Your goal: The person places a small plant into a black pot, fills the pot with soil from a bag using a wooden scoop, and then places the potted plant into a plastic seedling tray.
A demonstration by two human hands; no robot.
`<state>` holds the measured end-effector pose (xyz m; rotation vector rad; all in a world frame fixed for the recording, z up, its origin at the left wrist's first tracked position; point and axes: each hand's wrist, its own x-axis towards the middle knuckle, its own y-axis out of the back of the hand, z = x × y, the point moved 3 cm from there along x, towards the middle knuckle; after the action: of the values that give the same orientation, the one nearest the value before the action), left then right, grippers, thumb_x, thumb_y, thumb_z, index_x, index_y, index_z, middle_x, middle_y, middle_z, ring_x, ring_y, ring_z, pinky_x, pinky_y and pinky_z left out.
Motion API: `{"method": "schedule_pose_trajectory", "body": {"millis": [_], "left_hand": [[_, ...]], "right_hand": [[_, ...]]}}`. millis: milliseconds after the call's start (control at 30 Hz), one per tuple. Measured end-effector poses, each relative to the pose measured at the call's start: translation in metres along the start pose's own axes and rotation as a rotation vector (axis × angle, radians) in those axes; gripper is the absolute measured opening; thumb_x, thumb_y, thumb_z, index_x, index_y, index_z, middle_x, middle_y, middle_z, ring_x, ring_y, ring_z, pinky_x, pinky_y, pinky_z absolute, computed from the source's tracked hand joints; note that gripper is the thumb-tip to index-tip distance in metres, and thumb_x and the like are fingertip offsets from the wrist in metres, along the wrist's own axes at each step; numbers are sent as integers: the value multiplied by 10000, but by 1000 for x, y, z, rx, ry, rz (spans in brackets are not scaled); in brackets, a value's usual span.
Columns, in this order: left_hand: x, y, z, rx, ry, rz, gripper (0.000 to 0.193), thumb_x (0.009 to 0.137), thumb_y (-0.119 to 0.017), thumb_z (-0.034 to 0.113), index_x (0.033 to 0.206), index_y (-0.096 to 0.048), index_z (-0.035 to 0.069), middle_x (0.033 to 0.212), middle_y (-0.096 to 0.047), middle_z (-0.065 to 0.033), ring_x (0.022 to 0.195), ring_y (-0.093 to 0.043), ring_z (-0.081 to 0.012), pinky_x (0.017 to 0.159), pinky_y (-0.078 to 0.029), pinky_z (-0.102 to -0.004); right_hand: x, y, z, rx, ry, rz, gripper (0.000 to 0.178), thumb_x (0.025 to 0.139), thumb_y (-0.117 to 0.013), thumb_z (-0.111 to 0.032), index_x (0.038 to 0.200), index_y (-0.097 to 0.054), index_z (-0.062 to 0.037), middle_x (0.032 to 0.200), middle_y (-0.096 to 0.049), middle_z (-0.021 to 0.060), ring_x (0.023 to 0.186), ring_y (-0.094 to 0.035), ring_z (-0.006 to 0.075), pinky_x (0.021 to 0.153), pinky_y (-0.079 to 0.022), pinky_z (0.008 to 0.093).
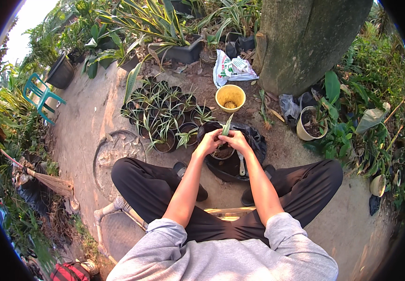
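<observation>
Green and slightly tilted, a small plant (226, 127) rose above a pot of soil (221, 158) mid-scene, where the person's left hand (209, 142) and right hand (236, 140) met, each grip closed on the plant's base. Black plastic (257, 144) spread around the pot, and a small pale-handled tool (242, 167) lay just right of it. Farther off stood a yellow bucket (230, 107); potted plants (165, 142) clustered to the left.
</observation>
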<state>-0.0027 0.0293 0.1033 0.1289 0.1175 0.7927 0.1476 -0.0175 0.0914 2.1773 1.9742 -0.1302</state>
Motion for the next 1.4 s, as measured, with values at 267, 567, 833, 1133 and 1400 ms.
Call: {"method": "schedule_pose_trajectory", "body": {"millis": [267, 567, 833, 1133, 1400], "left_hand": [[-3, -1, -1, 103, 31, 14, 655, 866, -664, -35, 1455, -384, 25, 1086, -695, -112, 976, -643, -153, 873, -512, -320], [-15, 27, -43, 581, 90, 128, 429, 809, -736, 91, 1222, -625, 75, 1139, -651, -164, 1057, -625, -311, 934, -498, -405], [-30, 0, -72, 936, 320, 239, 505, 744, -803, 248, 1220, -646, 193, 1445, -365, -199, 1333, -344, -381, 1059, -371, -476], [-26, -16, -95, 1027, 232, 330, 398, 759, -661, 261, 1131, -683, 123, 1525, -284, -223, 1370, -287, -410, 1088, -289, -512], [-29, -34, -94, 1107, 74, 361, 352, 784, -583, 286, 1034, -694, 63, 1496, -308, -212, 1353, -303, -386, 1133, -214, -515]], "right_hand": [[2, -3, 12, 57, -48, 90, 165, 845, -756, -216, 885, -739, -56, 698, -662, -11, 547, -547, 47, 496, -431, 219], [9, 16, 23, -490, 128, 253, 259, 767, -784, -249, 886, -742, -22, 807, -721, 159, 745, -709, 242, 695, -546, 365], [13, -4, 15, -829, 26, 179, 337, 747, -797, -297, 926, -731, -19, 917, -705, 216, 926, -685, 367, 834, -540, 455], [42, -28, 56, -959, 99, 124, 220, 733, -782, -231, 889, -750, -79, 847, -696, 209, 835, -683, 386, 761, -544, 474], [50, -25, 76, -927, 111, 142, 181, 758, -752, -236, 889, -760, -111, 798, -690, 195, 795, -681, 385, 725, -543, 477]]}}
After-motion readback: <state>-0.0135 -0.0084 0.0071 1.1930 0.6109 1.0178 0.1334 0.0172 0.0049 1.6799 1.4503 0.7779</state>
